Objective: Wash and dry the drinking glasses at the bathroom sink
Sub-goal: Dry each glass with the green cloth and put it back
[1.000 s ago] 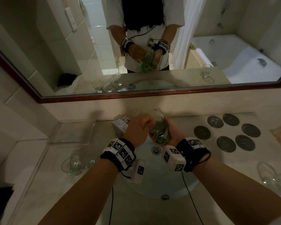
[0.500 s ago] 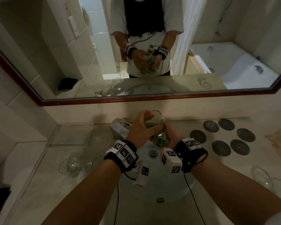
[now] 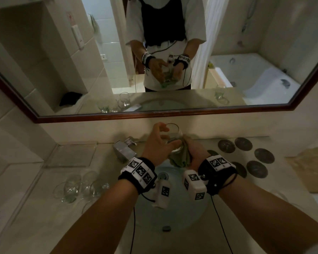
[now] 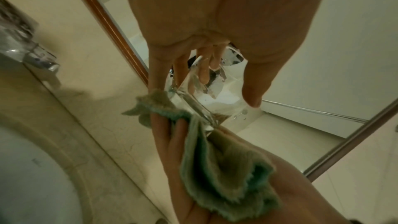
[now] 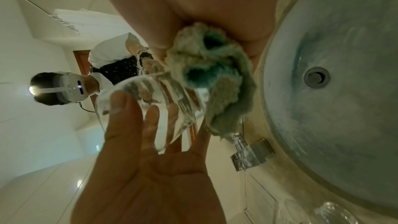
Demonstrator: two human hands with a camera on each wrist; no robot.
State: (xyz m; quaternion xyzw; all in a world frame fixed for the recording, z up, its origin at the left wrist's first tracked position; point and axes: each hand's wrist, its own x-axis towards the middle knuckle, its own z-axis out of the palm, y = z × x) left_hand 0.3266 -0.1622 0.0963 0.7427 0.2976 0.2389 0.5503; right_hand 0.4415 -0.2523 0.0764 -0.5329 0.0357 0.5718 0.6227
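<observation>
Held above the back of the sink (image 3: pixel 196 208), at 12 o'clock from the drain (image 3: pixel 162 176): one clear drinking glass (image 3: pixel 173 136), mouth tilted toward the mirror (image 3: pixel 264 110). Wrapped around its bowl from 9 o'clock by the left hand (image 3: pixel 155 143), fingers spread and curved on the far wall, thumb laid across the near side. Cupped underneath at 5 o'clock by the right hand (image 3: pixel 195 154), grip closed around a bunched green cloth (image 3: pixel 179 157) pressed to the glass base. From the left wrist: glass (image 4: pixel 193 94) between both hands, cloth (image 4: pixel 219 168) lying in the right palm (image 4: pixel 189 168). On the counter (image 3: pixel 50 222) at 9 o'clock of the sink, well apart from both hands: a cluster of other glasses (image 3: pixel 77 187). At 3 o'clock, round dark coasters (image 3: pixel 256 168). Just beside the left wrist at 10 o'clock, a chrome tap (image 3: pixel 124 148).
</observation>
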